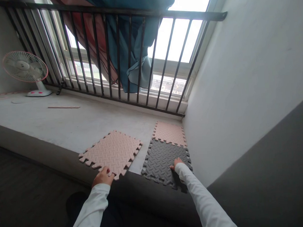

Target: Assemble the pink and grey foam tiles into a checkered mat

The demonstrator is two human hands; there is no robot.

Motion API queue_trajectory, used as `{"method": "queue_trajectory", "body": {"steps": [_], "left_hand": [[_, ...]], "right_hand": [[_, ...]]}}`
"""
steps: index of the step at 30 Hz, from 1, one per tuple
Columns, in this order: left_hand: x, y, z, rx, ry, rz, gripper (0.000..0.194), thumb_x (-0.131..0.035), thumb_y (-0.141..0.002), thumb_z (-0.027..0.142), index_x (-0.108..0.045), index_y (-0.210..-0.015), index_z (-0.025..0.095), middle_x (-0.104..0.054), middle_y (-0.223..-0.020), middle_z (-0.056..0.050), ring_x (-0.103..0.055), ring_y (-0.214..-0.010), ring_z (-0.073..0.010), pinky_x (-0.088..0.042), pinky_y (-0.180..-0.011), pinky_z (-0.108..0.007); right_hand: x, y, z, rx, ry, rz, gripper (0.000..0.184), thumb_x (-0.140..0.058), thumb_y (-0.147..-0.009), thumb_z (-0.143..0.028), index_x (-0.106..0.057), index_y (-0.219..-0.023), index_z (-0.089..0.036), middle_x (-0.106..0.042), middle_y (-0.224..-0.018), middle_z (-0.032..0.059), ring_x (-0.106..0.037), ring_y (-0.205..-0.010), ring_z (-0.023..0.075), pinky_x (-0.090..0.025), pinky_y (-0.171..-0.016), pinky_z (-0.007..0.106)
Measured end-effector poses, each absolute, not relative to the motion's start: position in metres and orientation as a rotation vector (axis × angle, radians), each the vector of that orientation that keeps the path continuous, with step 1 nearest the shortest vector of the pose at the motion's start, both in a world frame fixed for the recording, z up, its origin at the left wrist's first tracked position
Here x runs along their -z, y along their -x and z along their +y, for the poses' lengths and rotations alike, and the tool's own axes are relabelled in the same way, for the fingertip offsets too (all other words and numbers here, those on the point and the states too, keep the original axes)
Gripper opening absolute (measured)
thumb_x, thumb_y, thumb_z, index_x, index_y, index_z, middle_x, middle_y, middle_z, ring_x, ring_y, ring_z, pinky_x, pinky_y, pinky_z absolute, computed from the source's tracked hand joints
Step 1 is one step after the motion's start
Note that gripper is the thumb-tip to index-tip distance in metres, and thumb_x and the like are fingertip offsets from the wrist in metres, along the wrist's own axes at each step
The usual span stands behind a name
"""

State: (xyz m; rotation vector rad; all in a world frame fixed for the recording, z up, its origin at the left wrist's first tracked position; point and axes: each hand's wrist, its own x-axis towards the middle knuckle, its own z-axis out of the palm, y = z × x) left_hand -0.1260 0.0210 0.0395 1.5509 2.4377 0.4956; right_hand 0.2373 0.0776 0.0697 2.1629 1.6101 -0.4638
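Observation:
My left hand [103, 177] is closed on the near edge of a pink foam puzzle mat tile [114, 150]. This tile has toothed edges and overhangs the front edge of the raised ledge. My right hand [177, 162] touches the top of a dark grey foam tile [160, 159], with the thumb apart from bent fingers; the wrist hides part of that tile. Behind the grey tile, a second pink tile [169, 133] lies against the right wall, and their toothed edges meet. A gap of bare ledge separates the held tile from the grey one.
The pale ledge [65, 124] runs left beneath a black railing [126, 98]. Blue and red curtains [134, 42] hang at the window. A fan [27, 68] stands far left, near a thin strip [64, 107]. A white wall [232, 98] bounds the right; dark floor lies below.

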Motion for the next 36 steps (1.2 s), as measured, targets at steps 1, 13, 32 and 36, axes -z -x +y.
{"method": "queue_trajectory", "body": {"steps": [1, 13, 32, 36], "left_hand": [[-0.041, 0.128, 0.021, -0.515, -1.532, 2.445, 0.012, -0.048, -0.064, 0.035, -0.044, -0.068, 0.024, -0.061, -0.074, -0.001, -0.056, -0.068, -0.0176, -0.037, -0.058, -0.025], [-0.039, 0.157, 0.031, -0.510, -1.325, 2.604, 0.021, -0.046, -0.064, 0.042, -0.046, -0.075, 0.024, -0.064, -0.082, -0.007, -0.058, -0.071, -0.0211, -0.041, -0.059, -0.027], [-0.026, 0.144, 0.026, -0.745, -1.602, 2.721, 0.031, -0.041, -0.070, 0.032, -0.057, -0.093, 0.019, -0.053, -0.110, -0.014, -0.046, -0.103, -0.0311, -0.040, -0.076, -0.044], [-0.017, 0.075, 0.014, -0.693, -2.464, 1.984, 0.037, -0.036, -0.075, 0.026, -0.055, -0.106, 0.022, -0.056, -0.115, -0.008, -0.045, -0.109, -0.0198, -0.028, -0.096, -0.037]], "right_hand": [[-0.068, -0.238, 0.078, 0.462, -2.164, 1.610, 0.069, -0.052, -0.072, -0.042, -0.032, -0.128, -0.005, -0.022, -0.137, 0.0191, -0.023, -0.126, 0.0232, -0.027, -0.100, 0.030], [-0.057, -0.243, 0.077, 0.462, -2.183, 1.636, 0.073, -0.050, -0.074, -0.043, -0.026, -0.130, -0.003, -0.019, -0.138, 0.0204, -0.019, -0.127, 0.0248, -0.025, -0.101, 0.033], [-0.067, -0.238, 0.070, 0.478, -2.206, 1.624, 0.073, -0.050, -0.074, -0.042, -0.024, -0.131, -0.004, -0.018, -0.139, 0.0174, -0.017, -0.128, 0.0227, -0.022, -0.103, 0.030], [-0.074, -0.229, 0.076, 0.491, -2.229, 1.611, 0.067, -0.057, -0.068, -0.039, -0.037, -0.125, -0.009, -0.028, -0.135, 0.0182, -0.027, -0.124, 0.0257, -0.030, -0.098, 0.034]]}}
